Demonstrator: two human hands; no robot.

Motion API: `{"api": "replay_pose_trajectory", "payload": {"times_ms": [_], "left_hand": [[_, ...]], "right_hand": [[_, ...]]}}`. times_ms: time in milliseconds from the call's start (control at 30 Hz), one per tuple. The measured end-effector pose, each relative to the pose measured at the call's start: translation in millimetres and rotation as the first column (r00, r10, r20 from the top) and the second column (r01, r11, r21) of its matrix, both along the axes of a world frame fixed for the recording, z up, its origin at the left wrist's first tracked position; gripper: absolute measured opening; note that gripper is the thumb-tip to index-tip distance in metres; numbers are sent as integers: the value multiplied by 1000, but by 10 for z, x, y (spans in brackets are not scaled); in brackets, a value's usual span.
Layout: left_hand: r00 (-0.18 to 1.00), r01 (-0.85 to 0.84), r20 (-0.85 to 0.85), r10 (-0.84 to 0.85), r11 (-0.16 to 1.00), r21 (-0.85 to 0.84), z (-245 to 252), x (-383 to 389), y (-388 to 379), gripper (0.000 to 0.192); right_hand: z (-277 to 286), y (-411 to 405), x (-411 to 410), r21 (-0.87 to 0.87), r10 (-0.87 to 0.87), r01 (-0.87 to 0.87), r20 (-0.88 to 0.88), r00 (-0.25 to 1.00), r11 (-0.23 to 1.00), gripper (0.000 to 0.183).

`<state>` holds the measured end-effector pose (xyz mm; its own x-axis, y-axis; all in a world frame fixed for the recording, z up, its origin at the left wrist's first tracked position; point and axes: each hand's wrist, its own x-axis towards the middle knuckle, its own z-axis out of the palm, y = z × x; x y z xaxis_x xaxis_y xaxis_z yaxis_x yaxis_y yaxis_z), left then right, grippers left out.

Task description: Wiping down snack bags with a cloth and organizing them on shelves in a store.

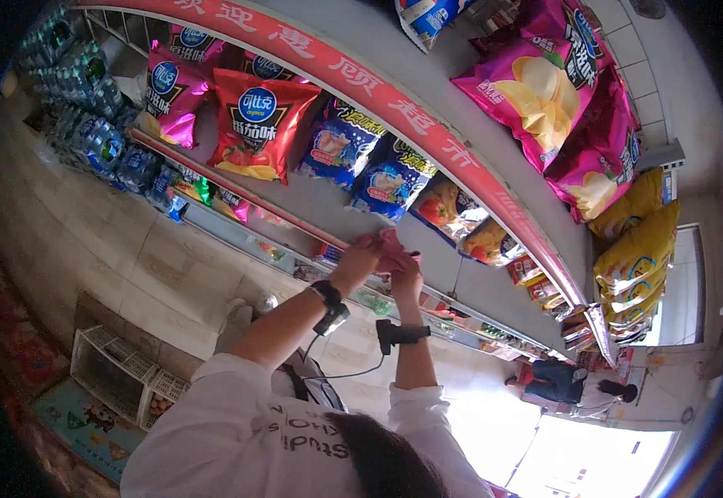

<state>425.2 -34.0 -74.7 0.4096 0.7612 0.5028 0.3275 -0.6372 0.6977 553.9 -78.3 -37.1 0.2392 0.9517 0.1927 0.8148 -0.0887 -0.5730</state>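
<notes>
Both hands meet at the front edge of a grey shelf point(330, 205), with a crumpled pink cloth point(390, 246) between them. My left hand point(359, 264) has its fingers closed on the cloth's left side. Close beside it, my right hand point(406, 279) grips the cloth's right and lower part. Dark straps with small devices are on both wrists, joined by a cable. Just beyond the hands, blue snack bags point(392, 180) lie on the shelf. A red chip bag point(262, 127) stands farther left. The fingertips are partly hidden by the cloth.
An upper shelf with a red edge strip point(386, 93) carries pink chip bags point(535, 93). Yellow bags point(638, 255) are stacked at right. Bottle packs point(97, 143) stand at left. White crates point(112, 373) sit on the floor at lower left. Another person point(570, 386) is at the far right.
</notes>
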Motion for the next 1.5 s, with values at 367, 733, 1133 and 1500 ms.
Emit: {"api": "replay_pose_trajectory", "payload": {"times_ms": [367, 733, 1133, 1500], "left_hand": [[966, -108, -229, 121, 992, 71, 589, -51, -267, 42], [820, -502, -329, 468, 865, -20, 332, 1093, -303, 46], [842, -527, -141, 521, 850, -7, 180, 1972, -404, 26], [983, -127, -124, 136, 989, 79, 22, 3923, -1156, 28]], "right_hand": [[347, 230, 31, -12, 193, -192, 97, 976, 981, 28], [550, 552, 852, 48, 633, -633, -128, 764, 773, 25], [588, 240, 1764, 83, 696, -703, -261, 668, 706, 29], [343, -893, 3866, 30, 467, -472, 100, 878, 881, 25]]}}
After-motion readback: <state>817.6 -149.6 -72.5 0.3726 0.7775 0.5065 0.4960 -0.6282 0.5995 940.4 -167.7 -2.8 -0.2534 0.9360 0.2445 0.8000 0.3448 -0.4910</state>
